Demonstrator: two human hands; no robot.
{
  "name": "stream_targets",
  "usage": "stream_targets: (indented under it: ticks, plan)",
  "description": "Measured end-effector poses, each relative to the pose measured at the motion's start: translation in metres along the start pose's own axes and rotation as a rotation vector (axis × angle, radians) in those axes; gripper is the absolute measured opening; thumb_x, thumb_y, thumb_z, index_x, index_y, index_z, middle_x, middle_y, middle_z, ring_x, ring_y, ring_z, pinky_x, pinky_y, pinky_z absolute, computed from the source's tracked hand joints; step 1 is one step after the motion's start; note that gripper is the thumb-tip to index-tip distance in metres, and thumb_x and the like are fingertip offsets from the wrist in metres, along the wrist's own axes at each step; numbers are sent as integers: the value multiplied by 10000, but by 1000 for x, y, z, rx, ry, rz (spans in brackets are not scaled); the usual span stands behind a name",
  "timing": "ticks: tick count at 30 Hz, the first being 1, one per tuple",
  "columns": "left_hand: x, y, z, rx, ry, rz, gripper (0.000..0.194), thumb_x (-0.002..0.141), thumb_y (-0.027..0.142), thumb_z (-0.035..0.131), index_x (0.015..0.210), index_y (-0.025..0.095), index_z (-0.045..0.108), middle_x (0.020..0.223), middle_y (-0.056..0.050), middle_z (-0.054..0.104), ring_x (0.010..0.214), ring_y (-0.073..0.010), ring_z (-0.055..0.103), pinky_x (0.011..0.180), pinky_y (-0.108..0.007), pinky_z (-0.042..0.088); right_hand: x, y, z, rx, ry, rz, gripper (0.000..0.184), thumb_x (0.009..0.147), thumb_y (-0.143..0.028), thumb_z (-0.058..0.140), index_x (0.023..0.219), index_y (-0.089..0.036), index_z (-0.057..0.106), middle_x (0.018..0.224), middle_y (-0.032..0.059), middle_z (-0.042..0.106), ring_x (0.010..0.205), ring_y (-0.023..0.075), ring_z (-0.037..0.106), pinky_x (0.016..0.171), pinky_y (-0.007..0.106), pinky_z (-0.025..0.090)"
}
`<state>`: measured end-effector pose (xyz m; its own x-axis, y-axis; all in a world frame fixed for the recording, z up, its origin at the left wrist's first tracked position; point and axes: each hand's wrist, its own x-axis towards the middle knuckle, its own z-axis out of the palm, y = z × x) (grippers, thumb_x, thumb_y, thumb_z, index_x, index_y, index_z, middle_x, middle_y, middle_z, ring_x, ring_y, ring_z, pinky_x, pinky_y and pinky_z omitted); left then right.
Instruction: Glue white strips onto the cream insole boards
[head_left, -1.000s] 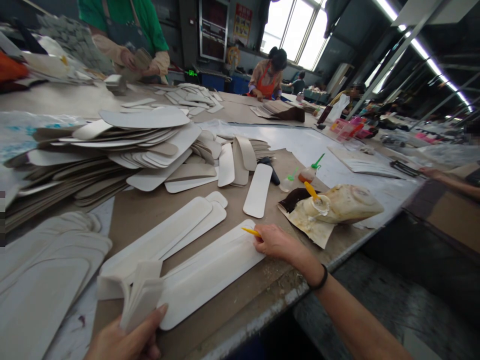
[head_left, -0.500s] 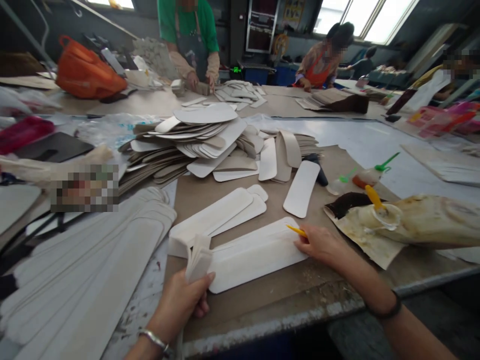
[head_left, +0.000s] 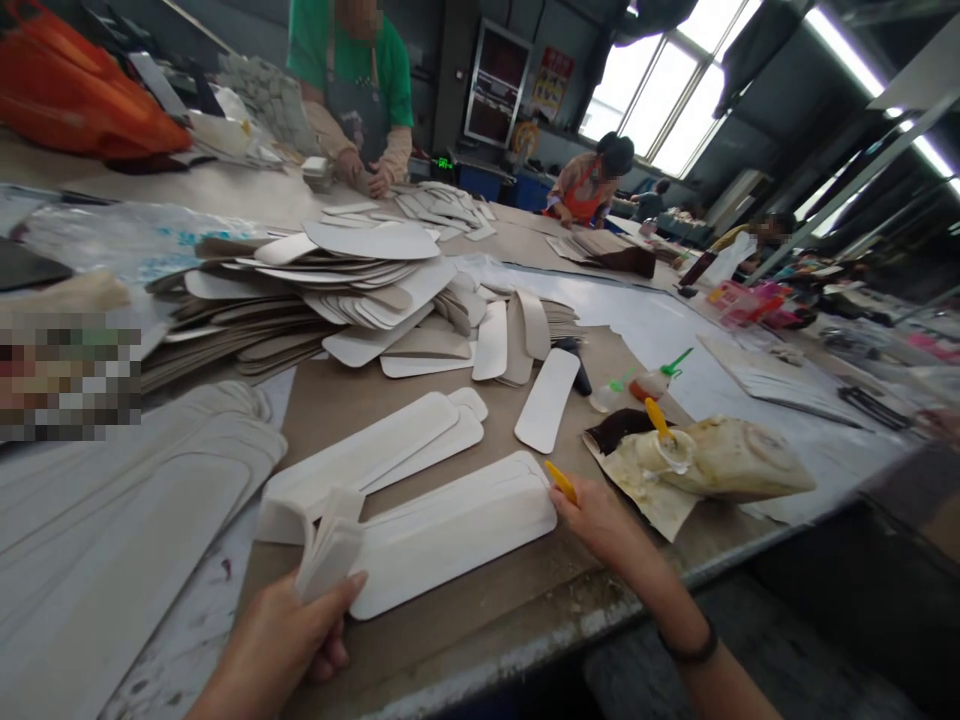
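My left hand is closed on a small stack of white strips, thumb pressed on their ends, at the near left of the brown work mat. My right hand pinches a thin yellow stick just off the right end of a long white strip lying flat before me. Two more long white strips lie just behind it.
A glue-crusted container with a yellow-handled brush sits at my right, small green-capped bottles behind it. A big heap of insole-shaped pieces fills the middle, long white pieces lie left. Other people work across the table.
My right hand has drawn the yellow stick off the strip's right end. The view has swung right and tilted. My left hand keeps hold of the stack.
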<state>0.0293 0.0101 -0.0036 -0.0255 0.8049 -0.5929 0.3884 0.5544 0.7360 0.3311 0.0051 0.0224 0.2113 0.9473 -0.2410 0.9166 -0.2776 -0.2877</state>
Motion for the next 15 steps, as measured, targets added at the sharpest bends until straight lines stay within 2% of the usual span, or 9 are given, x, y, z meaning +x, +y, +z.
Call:
stream_targets:
  ticks: [4, 8, 11, 13, 15]
  plan:
    - [1, 0, 1, -40, 22, -4, 363, 613, 451, 598, 396, 205, 443, 301, -15, 540, 304, -151, 500, 369, -239, 389, 0, 3, 2, 102, 19, 34, 281, 844, -360, 345, 790, -172, 548, 610, 11, 571, 619, 175, 560, 595, 263, 396]
    - [0, 0, 0, -180, -4, -24, 275, 619, 348, 611, 441, 208, 456, 330, 28, 519, 322, -145, 517, 345, -233, 407, -2, 5, 0, 261, 32, 39, 277, 747, -459, 499, 688, -189, 517, 602, -17, 523, 595, 154, 507, 572, 245, 382]
    - [-1, -4, -4, -246, -22, -28, 293, 640, 365, 597, 433, 200, 471, 353, 18, 527, 338, -140, 520, 357, -236, 415, -7, 4, -1, 479, -43, 85, 366, 713, -535, 543, 593, -206, 436, 523, -55, 390, 499, 113, 389, 484, 232, 311]
    - [-1, -8, -9, -274, -16, -28, 344, 658, 414, 578, 415, 191, 478, 358, -4, 541, 346, -131, 509, 384, -236, 419, -11, 4, 0, 625, -118, 154, 406, 720, -589, 521, 623, -211, 408, 511, -75, 303, 453, 94, 307, 437, 226, 250]
    - [-1, -13, -13, -321, -14, -10, 387, 657, 469, 576, 418, 177, 490, 363, -18, 547, 350, -121, 491, 407, -236, 415, -15, 5, 0, 748, -159, 213, 426, 706, -626, 522, 681, -214, 417, 526, -81, 280, 442, 87, 274, 421, 222, 216]
